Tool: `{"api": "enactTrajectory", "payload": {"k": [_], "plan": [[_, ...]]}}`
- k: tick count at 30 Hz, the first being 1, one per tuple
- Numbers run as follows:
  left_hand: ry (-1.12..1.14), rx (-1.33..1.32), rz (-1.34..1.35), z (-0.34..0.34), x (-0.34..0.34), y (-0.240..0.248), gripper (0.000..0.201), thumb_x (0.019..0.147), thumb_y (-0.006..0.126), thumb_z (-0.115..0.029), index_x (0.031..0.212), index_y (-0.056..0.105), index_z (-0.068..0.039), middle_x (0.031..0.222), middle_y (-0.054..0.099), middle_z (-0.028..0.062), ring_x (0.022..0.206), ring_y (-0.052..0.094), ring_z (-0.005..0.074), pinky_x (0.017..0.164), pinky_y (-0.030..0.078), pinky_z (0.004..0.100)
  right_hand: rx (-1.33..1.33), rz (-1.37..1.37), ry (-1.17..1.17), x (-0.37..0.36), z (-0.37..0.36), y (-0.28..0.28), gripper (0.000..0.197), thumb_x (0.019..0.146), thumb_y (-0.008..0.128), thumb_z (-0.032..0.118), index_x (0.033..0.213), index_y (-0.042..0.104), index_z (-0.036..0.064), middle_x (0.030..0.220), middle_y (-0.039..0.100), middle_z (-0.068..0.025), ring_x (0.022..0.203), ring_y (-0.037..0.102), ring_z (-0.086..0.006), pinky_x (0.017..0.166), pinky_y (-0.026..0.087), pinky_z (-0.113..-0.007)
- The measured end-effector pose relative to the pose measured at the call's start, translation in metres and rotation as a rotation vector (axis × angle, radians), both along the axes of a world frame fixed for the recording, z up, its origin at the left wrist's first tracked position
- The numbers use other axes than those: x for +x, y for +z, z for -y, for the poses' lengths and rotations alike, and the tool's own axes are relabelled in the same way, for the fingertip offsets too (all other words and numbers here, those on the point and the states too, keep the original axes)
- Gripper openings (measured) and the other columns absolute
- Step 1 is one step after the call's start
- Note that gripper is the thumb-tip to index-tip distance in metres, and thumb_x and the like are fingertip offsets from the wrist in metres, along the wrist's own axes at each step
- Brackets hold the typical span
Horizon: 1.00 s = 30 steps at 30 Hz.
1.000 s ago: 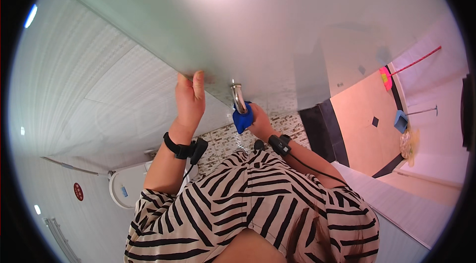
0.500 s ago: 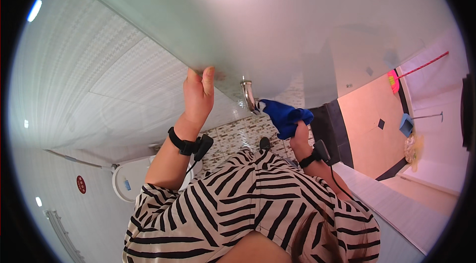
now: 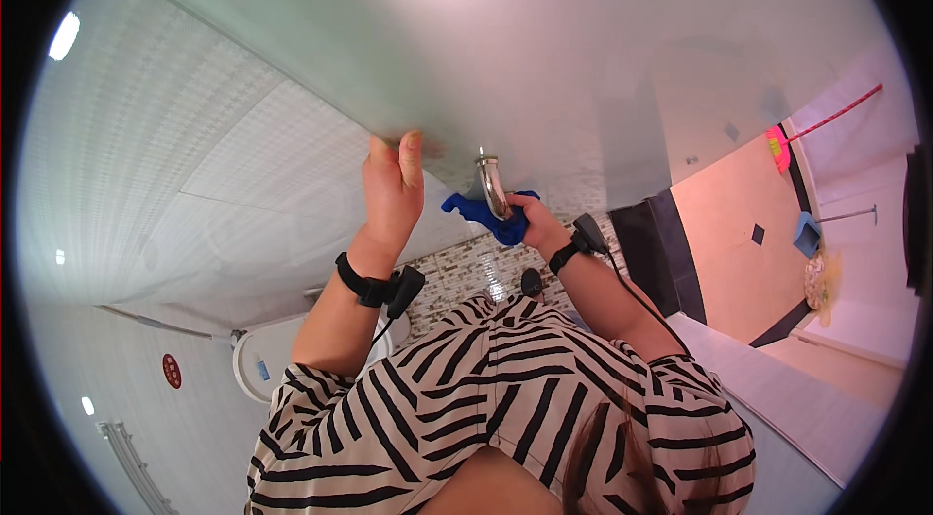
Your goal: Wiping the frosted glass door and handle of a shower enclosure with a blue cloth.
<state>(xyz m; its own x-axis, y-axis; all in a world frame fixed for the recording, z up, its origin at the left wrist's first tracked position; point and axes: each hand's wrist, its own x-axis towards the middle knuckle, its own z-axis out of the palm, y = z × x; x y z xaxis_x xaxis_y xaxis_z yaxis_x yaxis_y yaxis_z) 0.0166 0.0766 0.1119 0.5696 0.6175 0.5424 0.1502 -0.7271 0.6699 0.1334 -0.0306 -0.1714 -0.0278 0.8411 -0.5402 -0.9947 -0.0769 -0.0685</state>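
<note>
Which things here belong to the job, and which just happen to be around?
In use:
Right hand, holding a blue cloth at the metal handle
Left hand, gripping the edge of the frosted panel

Just around:
Pink long-handled tool
Blue dustpan
Red oval sign

At the near edge of the broad frosted glass panel (image 3: 564,58), which the upper rim of the view cuts off, the bare left hand (image 3: 394,187) has its fingers mostly hidden behind the pane. The lower end of the curved silver metal handle (image 3: 490,175) is covered by the crumpled blue cloth (image 3: 510,231); folds and handle partly conceal the fingers of the bare right hand (image 3: 539,226). The black-striped cream shirt (image 3: 486,379) is cut off below. The white rounded toilet (image 3: 282,350) is partly hidden by the left forearm (image 3: 330,326); markings on the red oval wall sign (image 3: 171,371) are too small to tell.
</note>
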Motion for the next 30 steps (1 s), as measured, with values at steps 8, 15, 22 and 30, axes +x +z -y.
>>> {"api": "enactTrajectory", "payload": {"k": [8,15,22,30], "plan": [[-0.007,0.026,-0.053,-0.013,-0.006,-0.008,0.028,0.103,0.044,-0.024,0.116,0.052,0.0,0.085,0.06,0.009,0.071,0.053,0.0183,0.068,0.046,0.0297,-0.053,0.038,-0.04,-0.02,0.007,0.006,0.022,0.098,0.051,0.018,0.107,0.058,-0.0003,0.087,0.068,-0.0123,0.07,0.066,-0.0214,0.062,0.054,-0.031],[-0.004,0.036,-0.053,-0.009,-0.007,-0.002,0.026,0.102,0.045,-0.022,0.113,0.052,0.0,0.09,0.062,0.0126,0.076,0.057,0.0228,0.07,0.047,0.0321,-0.089,-0.141,-0.099,-0.042,0.022,0.13,0.054,0.104,0.022,0.038,0.119,0.053,-0.0035,0.106,0.066,-0.0171,0.09,0.064,-0.0305,0.075,0.053,-0.041],[-0.022,0.08,0.083,-0.009,0.001,-0.005,0.023,0.1,0.05,-0.024,0.105,0.055,-0.002,0.075,0.066,0.0123,0.061,0.063,0.026,0.055,0.047,0.0352,0.424,-0.013,-0.139,-0.058,0.05,0.197,0.037,0.096,0.039,0.025,0.118,0.054,-0.001,0.111,0.063,-0.0162,0.099,0.062,-0.0273,0.085,0.05,-0.038],[0.037,-0.048,-0.031,-0.005,-0.007,-0.004,0.031,0.103,0.045,-0.03,0.111,0.056,-0.002,0.082,0.056,0.0039,0.072,0.048,0.0127,0.067,0.042,0.0277,0.338,1.524,-0.298,-0.094,0.005,0.118,0.015,0.081,0.064,-0.001,0.095,0.061,0.0027,0.095,0.061,-0.0129,0.091,0.058,-0.0328,0.077,0.046,-0.037]]}}
